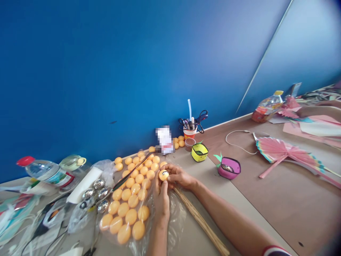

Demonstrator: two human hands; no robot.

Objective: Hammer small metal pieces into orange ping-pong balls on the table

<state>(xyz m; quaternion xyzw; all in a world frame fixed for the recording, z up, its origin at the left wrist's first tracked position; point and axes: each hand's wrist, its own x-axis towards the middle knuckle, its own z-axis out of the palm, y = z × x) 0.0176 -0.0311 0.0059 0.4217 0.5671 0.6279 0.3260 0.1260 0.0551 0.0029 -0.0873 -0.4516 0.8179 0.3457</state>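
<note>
An orange table tennis ball (163, 175) with a pale patch and dark marks on top is between my hands. My left hand (162, 195) closes round its left and near side. The fingers of my right hand (179, 176) are closed on its right side. Just left of my hands, many plain orange balls (131, 216) lie in rows in a clear plastic bag (149, 231). A bundle of thin wooden sticks (201, 222) runs from beneath my right hand toward the near edge. One dark, narrow strip (130, 173) lies across the balls.
Left stand plastic bottles (50, 172) among cables, wrappers and shiny silver balls (102, 206). By the blue wall is a cup of pens (189, 132). Yellow (199, 153) and purple (229, 171) small baskets sit to the right, near a pink paper fan (286, 153). Another person's arm (319, 113) reaches in.
</note>
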